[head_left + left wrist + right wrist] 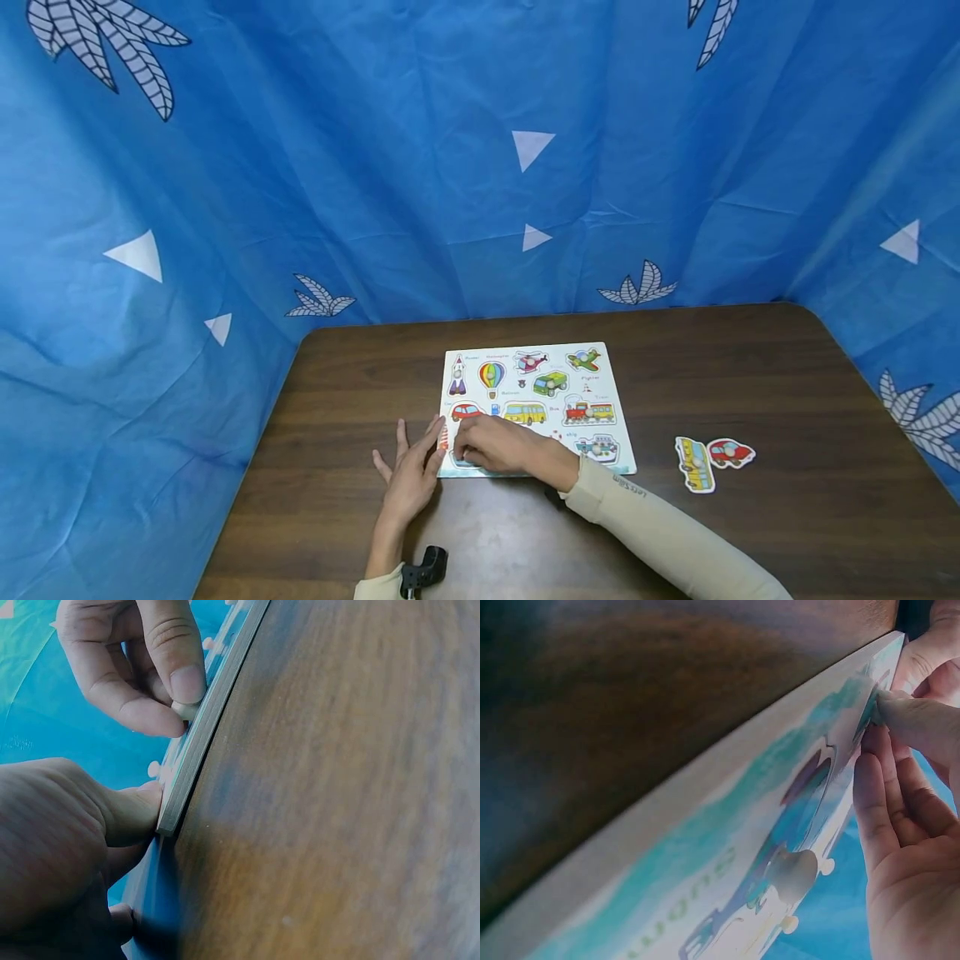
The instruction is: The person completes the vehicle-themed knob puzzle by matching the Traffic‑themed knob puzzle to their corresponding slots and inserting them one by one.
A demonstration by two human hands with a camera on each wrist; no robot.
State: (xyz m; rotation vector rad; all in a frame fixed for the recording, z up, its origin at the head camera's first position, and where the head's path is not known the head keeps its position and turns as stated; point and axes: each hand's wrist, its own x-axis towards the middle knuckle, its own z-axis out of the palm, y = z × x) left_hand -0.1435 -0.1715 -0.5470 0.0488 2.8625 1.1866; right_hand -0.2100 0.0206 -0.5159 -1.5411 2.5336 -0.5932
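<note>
A white wooden knob puzzle board (558, 354) with printed vehicles lies on the table. My right hand (498, 443) is over its lower left part, where thumb and fingers pinch the pale knob (185, 711) of a bluish puzzle piece (462, 462); the hand hides much of that piece. At the board's left edge is my left hand (412, 479), its fingers spread and its thumb touching the near left corner. Other pieces sit on the board, among them a ship piece (597, 448) and a train piece (588, 412).
To the right of the board, two loose pieces lie side by side on the brown table (810, 400): a yellow vehicle piece (695, 465) and a red car piece (731, 453). Blue patterned cloth (450, 167) hangs behind and beside the table.
</note>
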